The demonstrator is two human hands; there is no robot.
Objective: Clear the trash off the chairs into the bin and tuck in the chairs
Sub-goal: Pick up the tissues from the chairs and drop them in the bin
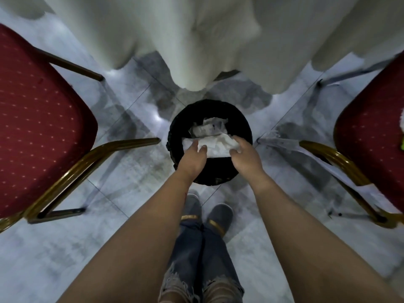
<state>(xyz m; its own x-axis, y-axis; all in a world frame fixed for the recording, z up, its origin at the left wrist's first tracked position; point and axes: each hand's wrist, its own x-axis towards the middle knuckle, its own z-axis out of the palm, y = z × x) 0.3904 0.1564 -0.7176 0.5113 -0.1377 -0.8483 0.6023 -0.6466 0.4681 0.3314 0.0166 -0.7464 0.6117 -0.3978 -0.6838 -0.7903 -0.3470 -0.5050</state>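
Note:
A black round bin point(175, 136) stands on the floor in front of my feet, with crumpled white paper point(207, 130) inside. Both my hands reach over its opening. My left hand point(193, 155) and my right hand point(246, 155) grip the two ends of a white paper sheet point(218, 146) just above the bin. A red padded chair with a gold frame point(43, 127) stands to the left, its seat bare. A second red chair point(371, 132) stands to the right, with a bit of white and green trash point(401, 130) at the frame's edge.
A table under a long white cloth point(196, 40) hangs down just behind the bin. Both chairs are pulled out from it. A pale sheet point(323, 165) lies across the right chair's gold frame. The floor is glossy grey tile.

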